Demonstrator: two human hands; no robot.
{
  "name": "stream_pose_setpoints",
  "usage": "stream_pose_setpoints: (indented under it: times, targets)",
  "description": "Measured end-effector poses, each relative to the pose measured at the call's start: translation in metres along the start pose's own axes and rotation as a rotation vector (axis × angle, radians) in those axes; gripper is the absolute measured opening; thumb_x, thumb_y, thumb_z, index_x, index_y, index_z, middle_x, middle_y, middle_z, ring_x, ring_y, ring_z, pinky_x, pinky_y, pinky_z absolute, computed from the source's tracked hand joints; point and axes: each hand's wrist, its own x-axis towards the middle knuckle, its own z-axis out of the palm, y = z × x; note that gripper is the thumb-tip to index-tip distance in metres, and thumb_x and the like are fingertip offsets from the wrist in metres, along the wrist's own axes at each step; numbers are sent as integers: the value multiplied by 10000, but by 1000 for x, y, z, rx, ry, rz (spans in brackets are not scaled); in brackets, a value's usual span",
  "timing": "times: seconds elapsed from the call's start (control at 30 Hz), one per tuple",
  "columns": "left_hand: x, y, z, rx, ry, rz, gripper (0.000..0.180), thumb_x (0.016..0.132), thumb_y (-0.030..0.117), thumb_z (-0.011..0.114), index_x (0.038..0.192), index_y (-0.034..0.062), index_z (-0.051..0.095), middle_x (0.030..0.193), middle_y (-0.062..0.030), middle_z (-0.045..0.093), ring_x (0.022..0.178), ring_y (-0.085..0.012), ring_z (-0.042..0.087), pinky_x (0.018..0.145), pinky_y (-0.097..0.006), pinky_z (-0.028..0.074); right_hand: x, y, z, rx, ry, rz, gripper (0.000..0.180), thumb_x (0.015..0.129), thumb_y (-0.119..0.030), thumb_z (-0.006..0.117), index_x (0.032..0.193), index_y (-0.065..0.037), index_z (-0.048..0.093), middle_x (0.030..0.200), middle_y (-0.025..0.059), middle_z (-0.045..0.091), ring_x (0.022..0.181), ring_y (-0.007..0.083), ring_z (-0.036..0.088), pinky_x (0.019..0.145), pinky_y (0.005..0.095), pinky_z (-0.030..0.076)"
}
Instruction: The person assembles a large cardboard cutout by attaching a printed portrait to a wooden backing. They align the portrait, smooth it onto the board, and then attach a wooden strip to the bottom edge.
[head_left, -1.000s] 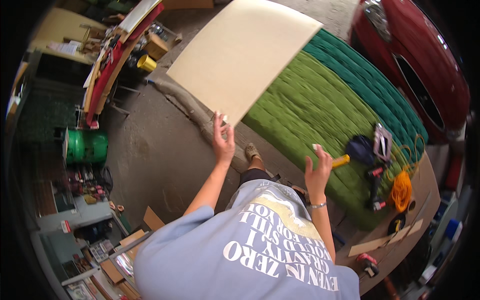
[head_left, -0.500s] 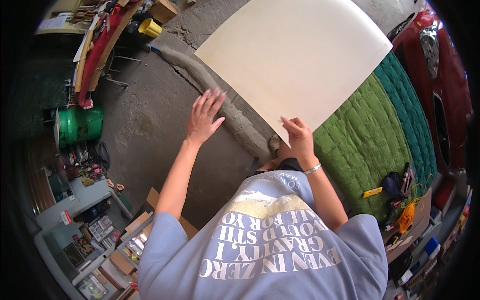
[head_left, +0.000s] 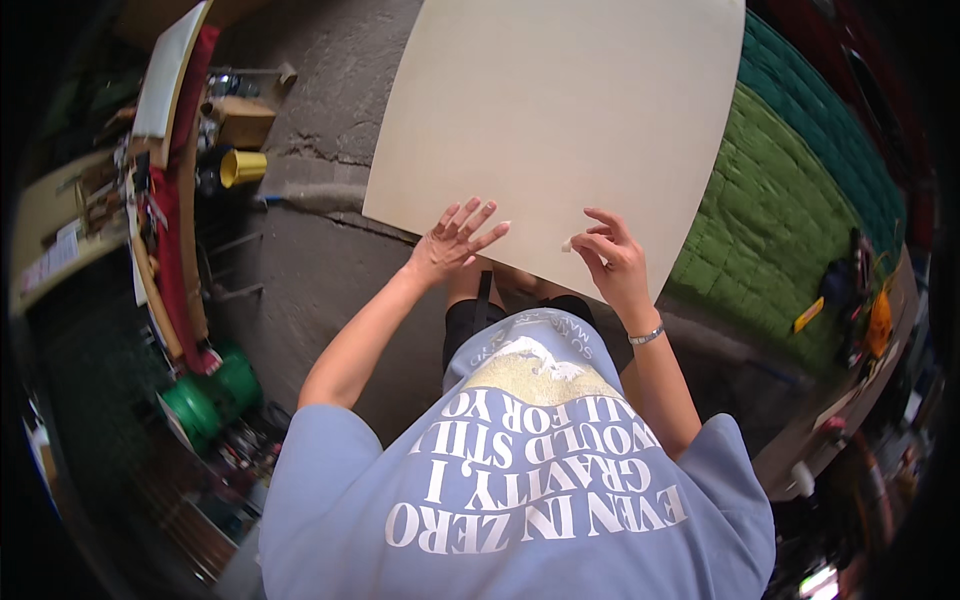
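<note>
A large pale cream sheet or board [head_left: 560, 110] lies in front of me, its near edge close to my legs. My left hand [head_left: 450, 243] is open over the near left part of that edge, fingers spread; whether it touches the surface I cannot tell. To the right, above the near right corner, my right hand [head_left: 612, 258] has its fingers bent in a pinch. A small whitish tip shows at the pinch, too small to name. A metal band [head_left: 647, 334] circles my right wrist.
Right of the sheet lie a green quilted cover [head_left: 775, 225] and a teal one [head_left: 830, 120], with a yellow-handled tool [head_left: 808, 314] and orange cord [head_left: 880, 322] near them. At left are a yellow bucket [head_left: 243, 169], a red-draped bench [head_left: 180, 240] and a green cylinder [head_left: 210, 395].
My view has turned and moved closer, so the sheet now reaches under both hands. My left hand has come from over the floor to the sheet's near edge. The right hand stays pinched.
</note>
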Motion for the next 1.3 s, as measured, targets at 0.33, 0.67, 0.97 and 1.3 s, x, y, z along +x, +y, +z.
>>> stream_pose_setpoints:
  times: [0.33,0.67,0.97,1.3]
  targets:
    - [17,-44,10,-235,-13,354,1005,809,320,759,1657,314,219,1730,-95,129,1601,-312,60,1294,-506,13,-101,-70,88,-213,332,481,250,912,-187,753,1151,-112,763,974,79,654,789,264,642,707,390,514]
    - [31,-66,8,-288,66,601,1003,800,273,756,1656,252,234,1718,-168,134,1596,-350,90,1287,-514,22,-120,-104,248,-507,135,771,1002,889,-372,748,1674,-205,149,1222,193,559,933,343,617,768,434,516]
    - [33,-70,7,-256,-13,632,995,818,277,738,1663,266,213,1723,-160,141,1598,-351,100,1287,-512,18,-105,-93,267,-601,79,779,936,903,-357,735,1666,-257,203,1216,194,569,900,312,602,742,412,500]
    - [36,-74,3,-414,-56,642,1031,750,182,761,1647,257,260,1715,-161,159,1597,-324,124,1286,-493,58,-100,-91,275,-713,227,753,894,902,-249,708,1655,-328,232,1213,159,565,846,256,590,700,357,465]
